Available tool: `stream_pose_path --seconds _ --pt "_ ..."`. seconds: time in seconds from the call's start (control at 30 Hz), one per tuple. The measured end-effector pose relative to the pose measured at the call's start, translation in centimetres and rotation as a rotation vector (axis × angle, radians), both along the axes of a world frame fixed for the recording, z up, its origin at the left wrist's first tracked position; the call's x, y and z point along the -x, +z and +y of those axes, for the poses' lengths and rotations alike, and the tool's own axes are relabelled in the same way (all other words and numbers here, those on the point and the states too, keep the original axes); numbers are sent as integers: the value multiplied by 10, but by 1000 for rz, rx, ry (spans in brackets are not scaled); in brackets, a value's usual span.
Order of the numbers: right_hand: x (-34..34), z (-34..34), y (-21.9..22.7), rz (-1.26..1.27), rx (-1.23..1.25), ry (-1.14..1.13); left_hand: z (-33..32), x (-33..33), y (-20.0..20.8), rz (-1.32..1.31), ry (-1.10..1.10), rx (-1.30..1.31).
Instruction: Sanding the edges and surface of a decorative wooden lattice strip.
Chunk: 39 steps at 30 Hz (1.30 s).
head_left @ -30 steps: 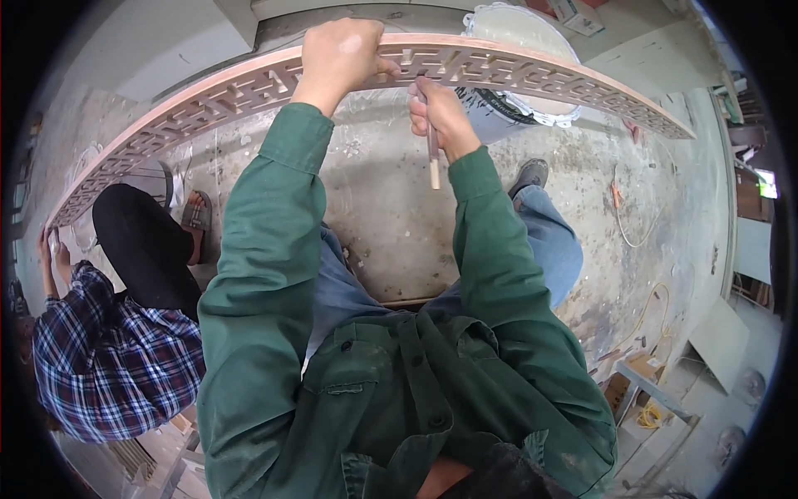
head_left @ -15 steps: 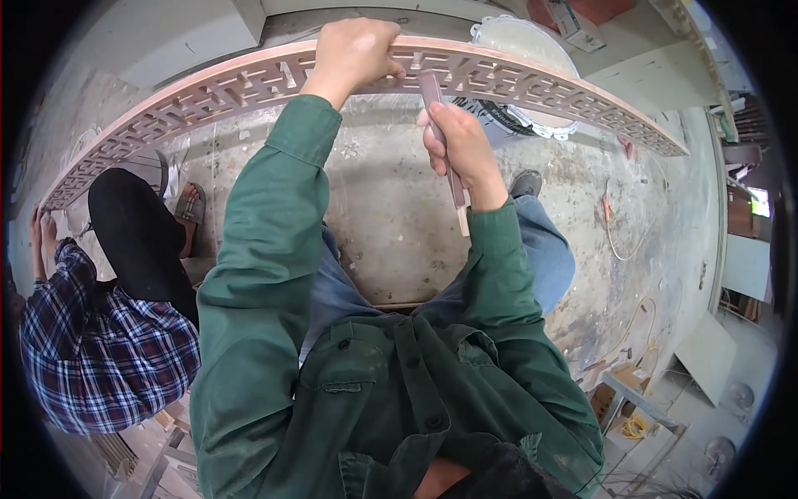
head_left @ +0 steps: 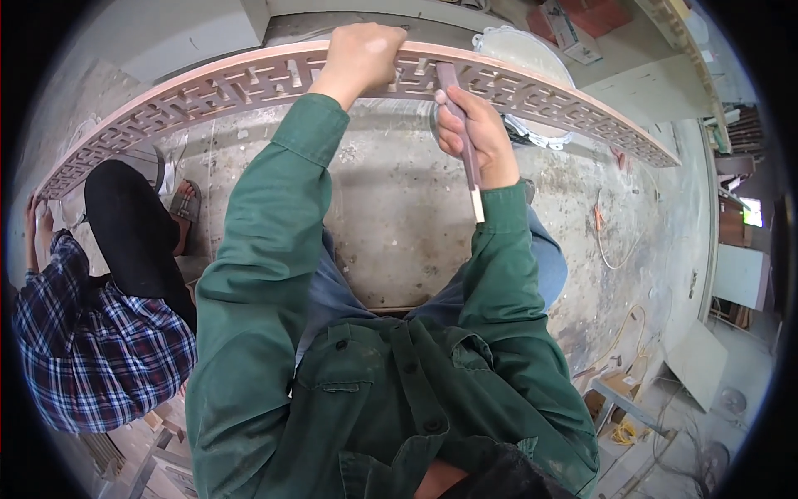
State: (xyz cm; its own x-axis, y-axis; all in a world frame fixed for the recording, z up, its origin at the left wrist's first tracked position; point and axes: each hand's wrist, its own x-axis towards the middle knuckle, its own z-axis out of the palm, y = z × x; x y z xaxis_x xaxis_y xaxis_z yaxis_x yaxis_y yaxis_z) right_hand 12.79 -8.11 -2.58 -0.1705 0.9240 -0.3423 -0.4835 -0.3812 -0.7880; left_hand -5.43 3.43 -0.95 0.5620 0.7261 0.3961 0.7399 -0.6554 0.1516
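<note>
A long wooden lattice panel [head_left: 274,76] with cut-out fretwork spans the far side of the view, bending with the lens. My left hand [head_left: 363,56] is closed over its upper edge near the middle, fingers mostly hidden behind it. In my right hand [head_left: 478,129] is a sanding stick [head_left: 470,162], a slim strip with a brownish-purple wrap and a bare pale end toward me. Its far end meets the fretwork just right of my left hand; whether it sits inside an opening I cannot tell.
At left a person in a plaid shirt [head_left: 116,341] sits with hands at the panel's left end. A round whitish bucket [head_left: 524,51] stands behind the panel. An orange-handled tool with a cord [head_left: 600,220] lies on the stained floor [head_left: 391,200] at right.
My right hand has moved right and a little farther away with the sanding stick, whose tip now overlaps the panel more. My left hand stays on the edge, shifted slightly right.
</note>
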Motion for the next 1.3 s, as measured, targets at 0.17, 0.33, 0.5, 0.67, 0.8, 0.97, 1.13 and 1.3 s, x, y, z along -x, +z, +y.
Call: stream_pose_path --seconds 0.17,0.33,0.5,0.67,0.8,0.97,1.13,1.3 --pt "24 -1 5 -405 -72 -44 2 11 0 -5 -32 127" --pt "-5 -4 3 -205 -37 0 -1 19 10 -8 -12 133" --pt "2 -3 -6 -169 -88 8 3 38 21 -25 14 380" --pt "19 0 -7 -233 -97 -48 0 37 15 -24 33 219" --pt "19 2 -3 -381 -109 -35 0 38 14 -4 61 228" --pt "43 -2 -5 -937 -225 -151 1 39 8 -37 28 155" --pt "64 4 -30 -1601 -411 -350 -2 41 6 -58 14 137" --pt "71 1 -32 -1695 -353 -363 -10 36 14 -1 18 170"
